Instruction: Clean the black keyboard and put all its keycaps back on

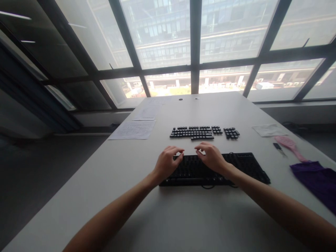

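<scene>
The black keyboard (248,168) lies on the white bench (136,213), close in front of the person, with both hands above its far edge. The left hand (167,160) and right hand (212,156) have fingers curled, thumb and forefinger nearly meeting — whether anything small sits between them, I cannot tell. The right hand and forearm hide part of the keyboard. Just beyond, loose keycaps (193,132) stand in keyboard order (the number block set apart). Off to the right — a white cloth (269,130), a pink brush (287,142), a small dark tool (278,147) and purple fabric (316,176); papers (133,130) lie left.
</scene>
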Tool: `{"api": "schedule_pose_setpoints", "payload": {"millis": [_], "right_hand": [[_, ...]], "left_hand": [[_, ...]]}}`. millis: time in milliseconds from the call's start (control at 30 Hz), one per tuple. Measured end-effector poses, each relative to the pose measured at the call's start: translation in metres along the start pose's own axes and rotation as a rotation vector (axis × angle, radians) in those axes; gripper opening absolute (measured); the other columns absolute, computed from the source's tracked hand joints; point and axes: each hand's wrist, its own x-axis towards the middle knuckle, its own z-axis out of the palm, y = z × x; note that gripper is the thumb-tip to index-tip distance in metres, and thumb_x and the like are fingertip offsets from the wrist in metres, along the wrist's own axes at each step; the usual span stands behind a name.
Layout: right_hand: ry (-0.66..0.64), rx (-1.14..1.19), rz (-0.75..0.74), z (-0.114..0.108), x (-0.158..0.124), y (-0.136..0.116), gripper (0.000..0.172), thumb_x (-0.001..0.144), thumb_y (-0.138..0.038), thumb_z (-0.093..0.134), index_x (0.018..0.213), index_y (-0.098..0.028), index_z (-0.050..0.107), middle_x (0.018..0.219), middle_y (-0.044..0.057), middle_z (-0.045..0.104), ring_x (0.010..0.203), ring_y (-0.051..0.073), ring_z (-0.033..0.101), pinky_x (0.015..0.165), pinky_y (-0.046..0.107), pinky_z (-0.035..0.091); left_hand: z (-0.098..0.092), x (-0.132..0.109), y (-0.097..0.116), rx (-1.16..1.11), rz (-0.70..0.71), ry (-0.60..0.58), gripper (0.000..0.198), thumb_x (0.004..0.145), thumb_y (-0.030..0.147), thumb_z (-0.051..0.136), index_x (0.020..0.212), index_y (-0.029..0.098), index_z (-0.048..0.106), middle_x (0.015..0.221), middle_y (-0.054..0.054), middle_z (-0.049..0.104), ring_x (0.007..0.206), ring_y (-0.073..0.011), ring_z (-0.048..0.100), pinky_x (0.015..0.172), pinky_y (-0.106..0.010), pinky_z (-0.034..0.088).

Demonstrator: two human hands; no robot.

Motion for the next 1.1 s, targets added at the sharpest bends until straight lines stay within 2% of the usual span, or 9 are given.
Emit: {"api": "schedule_pose_setpoints", "payload": {"millis": [67, 167, 267, 433, 600, 767, 833, 967, 1100], "right_hand": [[0.003, -0.123, 0.041, -0.002, 0.022, 0.019, 0.017, 0.093, -0.017, 0.061, 0.104, -0.019, 0.075, 0.103, 0.008, 0.07, 0.098, 0.023, 0.062, 0.086, 0.031, 0.045], [-0.046, -0.295, 0.055, 0.001, 0.05, 0.039, 0.019, 0.094, -0.016, 0.06, 0.102, -0.018, 0.077, 0.106, 0.01, 0.069, 0.103, 0.025, 0.058, 0.089, 0.032, 0.043], [-0.118, -0.43, 0.031, 0.008, 0.066, 0.046, 0.02, 0.094, -0.017, 0.059, 0.101, -0.018, 0.078, 0.107, 0.012, 0.067, 0.105, 0.026, 0.056, 0.086, 0.032, 0.042], [-0.182, -0.5, -0.01, 0.02, 0.074, 0.047, 0.022, 0.095, -0.018, 0.057, 0.092, -0.018, 0.078, 0.107, 0.014, 0.067, 0.105, 0.028, 0.053, 0.082, 0.034, 0.04], [-0.202, -0.474, -0.043, 0.022, 0.076, 0.047, 0.024, 0.095, -0.014, 0.055, 0.084, -0.017, 0.076, 0.1, 0.012, 0.071, 0.103, 0.026, 0.055, 0.085, 0.034, 0.038], [-0.159, -0.427, -0.024, 0.011, 0.067, 0.035, 0.017, 0.093, -0.015, 0.061, 0.085, -0.017, 0.075, 0.094, 0.01, 0.073, 0.098, 0.024, 0.06, 0.086, 0.033, 0.04], [-0.099, -0.302, 0.01, 0.003, 0.053, 0.027, 0.01, 0.091, -0.018, 0.067, 0.085, -0.017, 0.075, 0.091, 0.008, 0.073, 0.093, 0.023, 0.063, 0.083, 0.031, 0.043], [-0.036, 0.143, 0.049, -0.009, 0.005, 0.004, 0.008, 0.085, -0.015, 0.073, 0.078, -0.019, 0.074, 0.08, 0.003, 0.072, 0.075, 0.018, 0.065, 0.073, 0.029, 0.048], [-0.062, 0.394, 0.021, -0.008, -0.042, -0.014, 0.009, 0.085, -0.013, 0.072, 0.08, -0.021, 0.075, 0.087, 0.004, 0.075, 0.081, 0.019, 0.07, 0.078, 0.031, 0.053]], "left_hand": [[0.007, 0.027, -0.01, 0.037, -0.003, 0.005, 0.015, 0.093, 0.024, 0.066, 0.103, 0.02, 0.076, 0.1, -0.004, 0.076, 0.095, -0.021, 0.066, 0.094, -0.036, 0.05], [0.028, 0.066, -0.023, 0.124, -0.001, -0.052, 0.014, 0.091, 0.023, 0.069, 0.102, 0.021, 0.078, 0.104, -0.004, 0.076, 0.098, -0.021, 0.067, 0.102, -0.037, 0.046], [0.054, 0.093, -0.031, 0.231, -0.037, -0.118, 0.015, 0.09, 0.024, 0.07, 0.102, 0.023, 0.08, 0.103, -0.005, 0.076, 0.1, -0.023, 0.065, 0.098, -0.036, 0.049], [0.081, 0.107, -0.037, 0.272, -0.053, -0.155, 0.013, 0.088, 0.023, 0.071, 0.095, 0.021, 0.082, 0.103, -0.009, 0.075, 0.101, -0.0252, 0.064, 0.092, -0.036, 0.051], [0.086, 0.109, -0.036, 0.279, -0.065, -0.178, 0.015, 0.089, 0.019, 0.067, 0.088, 0.021, 0.081, 0.095, -0.008, 0.076, 0.099, -0.0241, 0.064, 0.094, -0.034, 0.051], [0.071, 0.101, -0.029, 0.254, -0.112, -0.16, 0.011, 0.087, 0.025, 0.071, 0.089, 0.022, 0.082, 0.09, -0.007, 0.077, 0.096, -0.0235, 0.067, 0.091, -0.033, 0.052], [0.059, 0.089, -0.022, 0.213, -0.12, -0.152, 0.011, 0.086, 0.029, 0.073, 0.088, 0.024, 0.082, 0.087, -0.005, 0.078, 0.091, -0.0216, 0.068, 0.089, -0.032, 0.052], [0.03, 0.045, 0.002, -0.022, -0.1, -0.164, 0.009, 0.082, 0.03, 0.077, 0.085, 0.023, 0.082, 0.075, -0.001, 0.076, 0.075, -0.018, 0.066, 0.077, -0.029, 0.05], [0.017, -0.001, 0.024, -0.242, -0.09, -0.252, 0.005, 0.082, 0.025, 0.077, 0.084, 0.024, 0.081, 0.082, 0.001, 0.078, 0.078, -0.0176, 0.067, 0.078, -0.028, 0.049]]}}
